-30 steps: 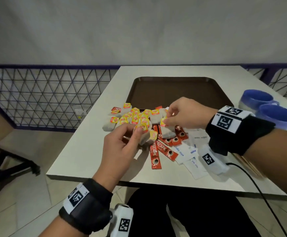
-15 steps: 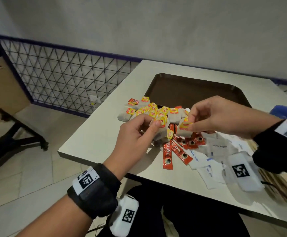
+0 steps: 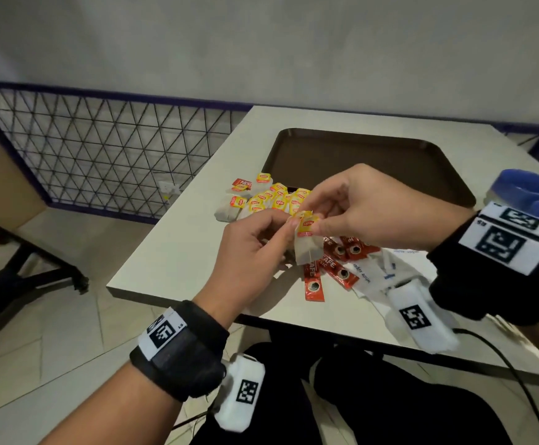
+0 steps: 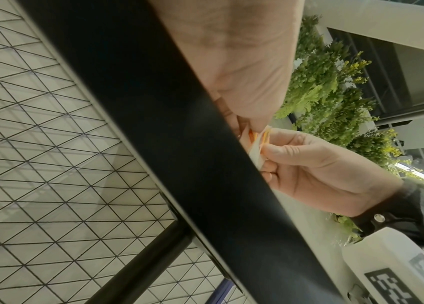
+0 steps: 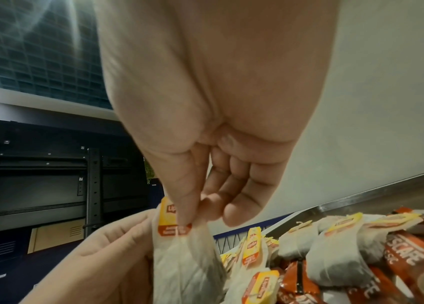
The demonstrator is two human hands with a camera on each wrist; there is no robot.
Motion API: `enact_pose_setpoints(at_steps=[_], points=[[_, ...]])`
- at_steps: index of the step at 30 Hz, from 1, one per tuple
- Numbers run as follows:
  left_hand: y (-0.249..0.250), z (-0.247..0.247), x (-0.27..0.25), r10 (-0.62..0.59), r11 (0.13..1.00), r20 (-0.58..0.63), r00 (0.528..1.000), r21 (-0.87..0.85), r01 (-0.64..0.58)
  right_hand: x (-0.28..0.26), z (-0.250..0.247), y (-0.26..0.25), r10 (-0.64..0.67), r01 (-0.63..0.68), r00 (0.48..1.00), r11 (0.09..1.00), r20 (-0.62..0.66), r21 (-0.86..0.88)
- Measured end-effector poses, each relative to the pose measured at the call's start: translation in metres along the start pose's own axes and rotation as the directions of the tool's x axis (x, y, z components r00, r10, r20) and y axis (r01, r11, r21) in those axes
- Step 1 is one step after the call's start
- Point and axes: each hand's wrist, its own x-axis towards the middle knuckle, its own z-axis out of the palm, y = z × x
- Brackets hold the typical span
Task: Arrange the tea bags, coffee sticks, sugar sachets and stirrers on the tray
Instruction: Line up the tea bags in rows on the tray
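Above the table's (image 3: 178,252) near edge, my left hand (image 3: 255,252) and right hand (image 3: 371,207) have risen together, both pinching 1 tea bag (image 3: 306,248) lifted clear of the pile (image 3: 261,200) at 11 o'clock, the tray (image 3: 358,155) at 12 o'clock still awaiting its first item.

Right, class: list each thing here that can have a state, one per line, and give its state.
tray: empty
held tea bag: lifted, pinched by both hands
left hand: pinching it
right hand: pinching its tag
tea bags: heaped on table
coffee sticks: loose on table

Table (image 3: 178,252) w/ tray (image 3: 358,162), sachets (image 3: 387,274)
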Motion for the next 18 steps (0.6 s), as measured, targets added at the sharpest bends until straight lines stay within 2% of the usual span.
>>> enact_pose_setpoints(at_steps=[2, 5, 10, 13, 18], points=[[0.001, -0.0004, -0.0013, 0.001, 1.0, 0.008, 1.0, 0.001, -0.001, -0.0014, 0.0008, -0.0005, 0.01, -0.01, 1.0, 1.0, -0.009, -0.011], [0.0006, -0.0012, -0.0031, -0.015, 0.996, 0.024, 1.0, -0.085, 0.017, -0.0022, 0.0006, -0.0002, 0.025, -0.024, 1.0, 0.999, -0.017, 0.023], [-0.0009, -0.0022, -0.0044, 0.033, 0.999, 0.039, 0.999, -0.016, -0.032, -0.0007, -0.0013, -0.0021, 0.084, -0.079, 0.996, 0.984, -0.022, 0.162], [-0.0025, -0.0021, -0.0042, 0.053, 0.997, 0.047, 0.997, 0.055, -0.055, 0.0013, 0.0004, -0.0024, 0.111, -0.108, 0.994, 0.984, -0.014, 0.141], [-0.0018, -0.0028, -0.0046, 0.066, 0.994, 0.039, 0.997, 0.09, -0.069, 0.0038, 0.0015, -0.0053, 0.054, -0.054, 0.999, 0.995, 0.005, 0.082]])
